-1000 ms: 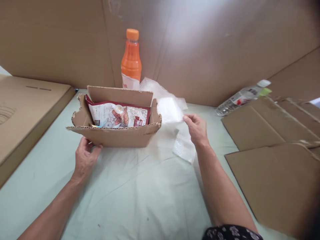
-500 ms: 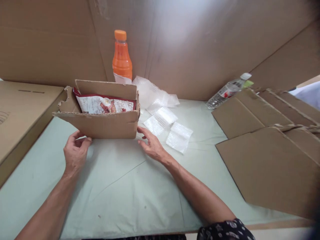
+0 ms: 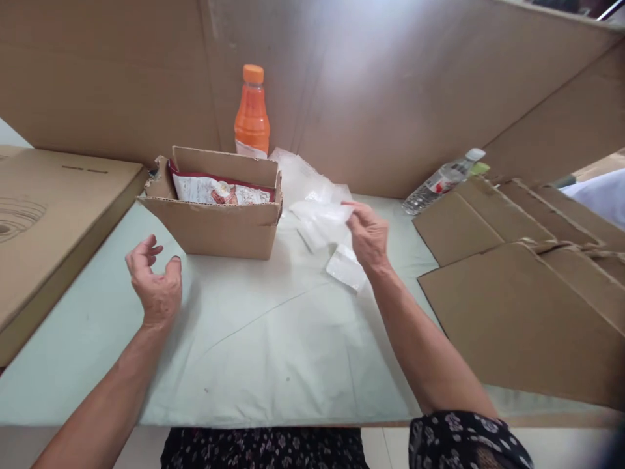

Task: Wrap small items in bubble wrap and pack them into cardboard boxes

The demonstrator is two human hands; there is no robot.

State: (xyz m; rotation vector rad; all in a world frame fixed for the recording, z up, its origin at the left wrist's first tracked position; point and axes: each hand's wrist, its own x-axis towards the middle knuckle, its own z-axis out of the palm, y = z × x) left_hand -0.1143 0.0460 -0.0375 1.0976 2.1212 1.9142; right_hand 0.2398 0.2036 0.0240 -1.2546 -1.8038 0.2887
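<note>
My right hand (image 3: 368, 236) pinches a piece of bubble wrap (image 3: 319, 221) by its right edge and lifts it off the table. Below the wrist lies another small square of bubble wrap (image 3: 346, 267), with a crumpled translucent sheet (image 3: 305, 176) farther back. An open cardboard box (image 3: 224, 228) stands left of the middle, and a red and white printed packet (image 3: 219, 189) shows inside it. My left hand (image 3: 155, 280) is in front of the box's left end, palm up, fingers curved apart, holding nothing.
An orange bottle (image 3: 252, 117) stands behind the box. At right, a clear plastic bottle (image 3: 442, 182) leans beside several folded cardboard pieces (image 3: 517, 319). A large flat carton (image 3: 73, 215) lies at left. Cardboard panels (image 3: 371, 91) wall the back of the green-covered table (image 3: 263, 365).
My right hand has left the box's right corner, moved right and taken hold of a bubble wrap piece. My left hand has come off the box's left side and opened.
</note>
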